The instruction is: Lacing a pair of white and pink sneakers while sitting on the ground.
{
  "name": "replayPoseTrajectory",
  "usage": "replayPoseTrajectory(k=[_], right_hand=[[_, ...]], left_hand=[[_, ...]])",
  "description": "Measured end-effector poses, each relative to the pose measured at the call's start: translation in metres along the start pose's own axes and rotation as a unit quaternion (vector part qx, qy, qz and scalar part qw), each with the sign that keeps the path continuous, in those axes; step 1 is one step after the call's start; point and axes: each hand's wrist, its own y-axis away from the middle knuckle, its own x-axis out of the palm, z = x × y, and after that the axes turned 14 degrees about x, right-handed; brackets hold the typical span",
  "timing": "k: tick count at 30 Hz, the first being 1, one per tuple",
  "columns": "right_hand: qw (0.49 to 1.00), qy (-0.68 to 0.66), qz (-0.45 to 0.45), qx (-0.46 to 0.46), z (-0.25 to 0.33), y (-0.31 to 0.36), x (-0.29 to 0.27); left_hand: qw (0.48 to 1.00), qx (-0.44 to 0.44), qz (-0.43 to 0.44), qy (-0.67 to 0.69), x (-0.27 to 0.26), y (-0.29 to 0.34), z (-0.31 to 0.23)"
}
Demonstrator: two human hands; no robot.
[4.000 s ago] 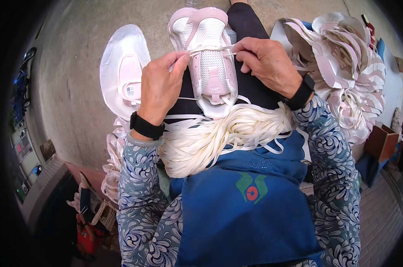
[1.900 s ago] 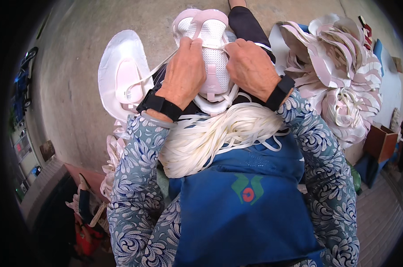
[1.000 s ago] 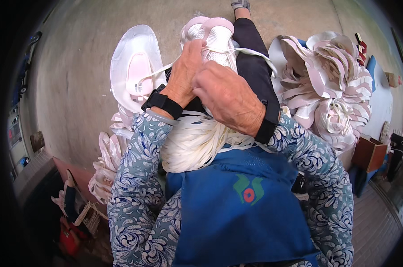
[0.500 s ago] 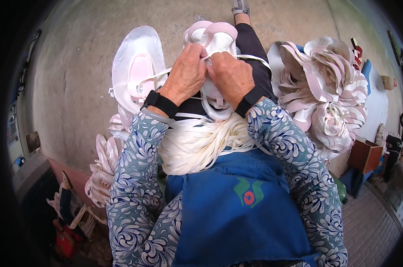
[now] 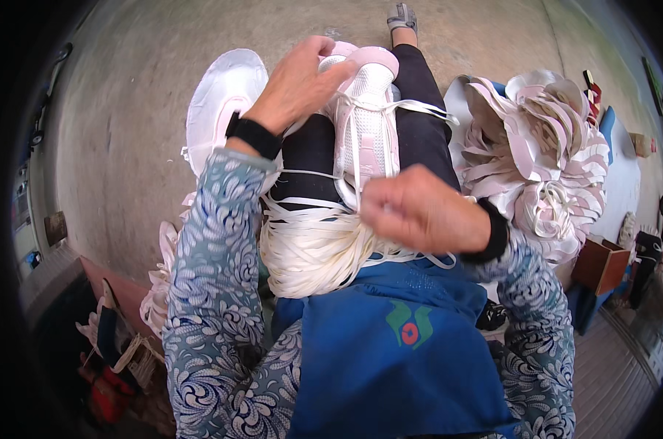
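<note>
A white and pink shoe upper (image 5: 368, 132) lies over my lap, laces threaded across its top and a loose lace end trailing to the right. My left hand (image 5: 298, 84) grips the far end of this upper, its thumb across the tongue and the other fingers partly hidden. Behind it shows part of a second pink-edged upper (image 5: 338, 50). Close to my body, my right hand (image 5: 423, 208) is blurred, fingers closed on a white shoelace (image 5: 355, 143) that runs down from the upper. A thick bundle of cream laces (image 5: 313, 249) rests on my lap below the hands.
Another white upper with a pink lining (image 5: 225, 95) lies at the left. A large heap of pink and white uppers (image 5: 533, 139) is piled at the right, near a brown wooden box (image 5: 601, 260). My blue apron (image 5: 390, 366) covers my front.
Both hands were together at the upper's laces. My right hand has drawn back toward my body with a lace; my left hand has moved up to the upper's far end.
</note>
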Motion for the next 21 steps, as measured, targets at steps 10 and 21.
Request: replayPoseTrajectory(k=[10,21], right_hand=[[0.915,0.009,-0.387,-0.114,-0.002,-0.046,-0.027],[0.940,-0.015,-0.305,0.152,0.038,0.112,-0.058]], left_hand=[[0.987,-0.054,0.118,0.090,0.012,-0.032,0.018],[0.963,-0.147,0.089,0.210,0.007,-0.036,0.016]])
